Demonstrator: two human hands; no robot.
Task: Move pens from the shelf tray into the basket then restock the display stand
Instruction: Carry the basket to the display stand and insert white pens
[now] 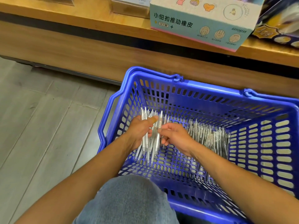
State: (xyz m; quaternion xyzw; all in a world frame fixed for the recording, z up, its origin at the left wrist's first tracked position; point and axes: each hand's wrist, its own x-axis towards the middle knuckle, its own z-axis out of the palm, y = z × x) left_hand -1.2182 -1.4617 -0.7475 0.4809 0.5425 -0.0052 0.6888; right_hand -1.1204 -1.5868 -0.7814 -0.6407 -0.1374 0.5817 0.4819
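Observation:
A blue plastic basket (265, 109) stands on the floor in front of me. Inside it, my left hand (139, 130) grips a bundle of clear white pens (146, 149), held roughly upright with their tips down. My right hand (174, 136) is just to the right of the bundle, and its fingertips pinch one pen of the bundle (159, 122). A heap of several more clear pens (208, 135) lies on the basket floor to the right of my hands. No shelf tray or display stand is in view.
A wooden shelf (80, 16) runs across the top, with a pale blue eraser box (200, 23) and a dark box (279, 28) on it. Grey plank floor (40, 118) lies to the left. My knee in jeans (129, 199) is at the basket's near edge.

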